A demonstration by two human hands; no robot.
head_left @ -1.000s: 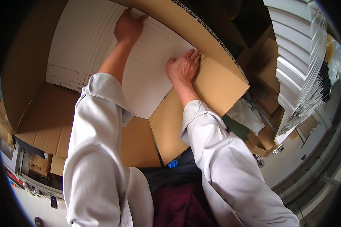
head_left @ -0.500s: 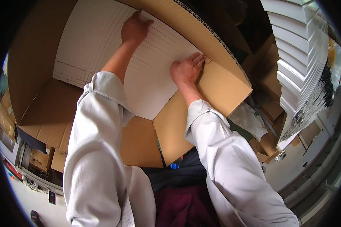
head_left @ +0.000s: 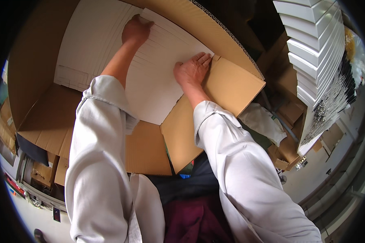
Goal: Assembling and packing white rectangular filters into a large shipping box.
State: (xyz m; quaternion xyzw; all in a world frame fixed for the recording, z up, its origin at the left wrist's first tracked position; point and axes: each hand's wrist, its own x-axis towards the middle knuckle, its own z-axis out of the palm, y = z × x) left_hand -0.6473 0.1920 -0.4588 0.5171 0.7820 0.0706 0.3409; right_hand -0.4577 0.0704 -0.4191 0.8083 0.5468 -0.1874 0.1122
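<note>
White flat cardboard pieces (head_left: 156,75) lie packed in rows inside a large brown cardboard box (head_left: 237,83). My left hand (head_left: 136,31) rests on the far part of the white pieces, at the seam between two rows. Its thumb points right, apart from the fingers, whose tips are partly hidden. My right hand (head_left: 192,69) lies open at the right end of the white pieces, fingers stretched side by side toward the box's right inner wall. Both hands touch the white cardboard. Rolled-up pale sleeves cover my forearms.
Brown flaps (head_left: 148,150) fold out at the box's near side. To the right stands a tall stack of white folded pieces (head_left: 312,52). A pale plastic bag (head_left: 263,121) and cardboard lie below it. A dark phone-like object (head_left: 56,214) shows at lower left.
The whole view has shifted slightly, moving hands and box a little left in the picture. At the far edge, the right row of white pieces now stands out slightly beside my left hand.
</note>
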